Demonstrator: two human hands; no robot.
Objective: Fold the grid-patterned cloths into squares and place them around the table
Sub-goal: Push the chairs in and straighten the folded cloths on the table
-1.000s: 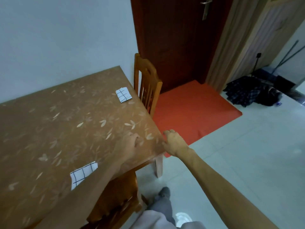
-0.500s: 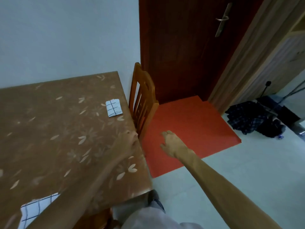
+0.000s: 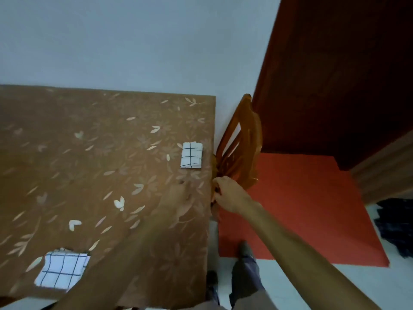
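Two folded white grid-patterned cloths lie on the brown leaf-printed bench (image 3: 67, 135): one (image 3: 191, 158) beside the orange wooden chair (image 3: 242, 151), one (image 3: 61, 271) near the front edge. The right hand (image 3: 230, 194) has its grip clenched at the bench edge; the left hand (image 3: 185, 198) rests on the top (blurred, grip unclear).

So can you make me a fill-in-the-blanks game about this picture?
1. ____ folded cloths lie on the table.
2. The right hand is at the table's ____ edge.
3. The mat on the floor is ____.
4. The chair is made of ____.

Missing words: two; right; red; wood.
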